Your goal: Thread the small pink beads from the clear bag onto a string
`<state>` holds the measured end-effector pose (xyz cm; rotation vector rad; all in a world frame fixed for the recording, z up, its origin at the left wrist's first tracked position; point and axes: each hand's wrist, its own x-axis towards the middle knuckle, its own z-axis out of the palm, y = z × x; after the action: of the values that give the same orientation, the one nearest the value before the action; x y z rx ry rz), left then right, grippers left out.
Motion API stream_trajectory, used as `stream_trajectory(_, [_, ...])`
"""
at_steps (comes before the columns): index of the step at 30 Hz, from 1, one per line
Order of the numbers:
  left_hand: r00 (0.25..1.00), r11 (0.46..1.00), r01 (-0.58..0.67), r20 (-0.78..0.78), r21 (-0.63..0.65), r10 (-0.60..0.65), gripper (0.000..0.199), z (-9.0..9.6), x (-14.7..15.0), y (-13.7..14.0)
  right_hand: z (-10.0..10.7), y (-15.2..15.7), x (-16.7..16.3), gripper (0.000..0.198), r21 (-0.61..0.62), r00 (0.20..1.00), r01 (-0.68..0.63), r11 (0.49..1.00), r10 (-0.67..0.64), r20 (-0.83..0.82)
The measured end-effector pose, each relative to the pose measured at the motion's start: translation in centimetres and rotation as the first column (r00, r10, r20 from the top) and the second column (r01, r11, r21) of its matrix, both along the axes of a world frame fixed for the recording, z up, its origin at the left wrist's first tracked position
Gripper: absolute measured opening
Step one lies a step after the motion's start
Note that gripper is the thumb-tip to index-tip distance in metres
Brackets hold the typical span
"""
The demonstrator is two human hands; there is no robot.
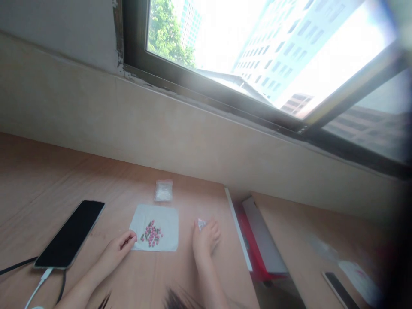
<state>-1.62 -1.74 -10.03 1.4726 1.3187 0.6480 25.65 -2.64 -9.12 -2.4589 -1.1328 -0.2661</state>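
Observation:
Pink beads and dark ones lie in a loose pile (152, 234) on a white square sheet (169, 216) on the wooden table. My left hand (124, 243) is at the sheet's lower left edge, its fingers curled and pinched together; whatever is between them cannot be made out. To the right of the sheet, my right hand (206, 238) rests on the table, fingers closed around a small clear plastic bag (201, 223). Part of that bag sticks out past the thumb, and the rest is hidden by the hand.
A stack of small clear zip bags (164, 190) lies behind the sheet. At left is a black phone (71, 234) with a white cable (39, 286). Beyond the table's right edge are a gap with a red item (249, 246) and a second table (289, 223). A window rises above.

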Motion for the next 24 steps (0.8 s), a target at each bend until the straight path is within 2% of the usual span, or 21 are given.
stream_trajectory(2, [1.000,1.000,0.009,-0.005,0.002,-0.009,0.034,-0.2,-0.1,0.0,0.3,1.8,-1.1,0.060,0.066,0.987,-0.142,0.988,0.146,-0.069])
stream_trajectory(3, [1.000,1.000,0.017,-0.003,0.005,-0.017,0.034,-0.2,-0.2,0.0,0.3,2.8,-1.9,0.059,0.091,0.958,-0.255,0.963,0.264,-0.111])
stream_trajectory(6, [0.999,0.999,0.036,0.004,0.008,-0.036,0.035,0.1,-0.2,0.0,0.0,6.1,-4.8,0.055,0.116,0.804,-0.548,0.828,0.560,-0.200])
stream_trajectory(8, [0.999,0.999,0.039,0.006,0.005,-0.039,0.037,0.2,-0.1,0.1,-0.4,8.1,-6.5,0.049,0.073,0.735,-0.652,0.755,0.652,-0.186])
stream_trajectory(9, [0.999,0.999,0.040,0.006,0.003,-0.040,0.038,0.3,0.0,0.1,-0.6,8.9,-7.2,0.041,0.050,0.723,-0.671,0.739,0.668,-0.172])
stream_trajectory(11, [0.999,0.999,0.036,0.002,0.002,-0.036,0.039,0.3,0.1,0.1,-0.7,10.0,-7.9,0.027,0.001,0.723,-0.680,0.733,0.671,-0.163])
stream_trajectory(14, [0.999,0.999,0.033,-0.017,0.003,-0.033,0.038,0.2,0.1,0.1,-0.4,10.5,-8.0,0.027,-0.025,0.737,-0.666,0.746,0.652,-0.178])
stream_trajectory(16, [0.999,0.999,0.034,-0.025,0.005,-0.034,0.037,0.1,0.1,0.1,0.3,10.4,-7.6,0.025,0.013,0.741,-0.654,0.757,0.644,-0.191])
stream_trajectory(19, [0.999,0.999,0.035,-0.014,0.002,-0.035,0.037,-0.4,0.0,0.0,2.0,9.7,-6.9,0.023,0.145,0.744,-0.608,0.780,0.624,-0.237])
stream_trajectory(21, [1.000,1.000,0.028,0.005,-0.010,-0.028,0.037,-0.8,-0.1,0.1,3.4,8.8,-6.4,0.020,0.269,0.740,-0.530,0.804,0.593,-0.318])
stream_trajectory(23, [0.999,0.999,0.022,0.036,-0.039,-0.021,0.038,-1.2,-0.3,0.2,4.6,7.4,-6.0,0.016,0.390,0.692,-0.403,0.828,0.555,-0.462])
stream_trajectory(24, [0.998,0.998,0.019,0.056,-0.060,-0.016,0.038,-1.3,-0.3,0.3,5.0,6.4,-5.8,0.015,0.438,0.631,-0.346,0.829,0.552,-0.545])
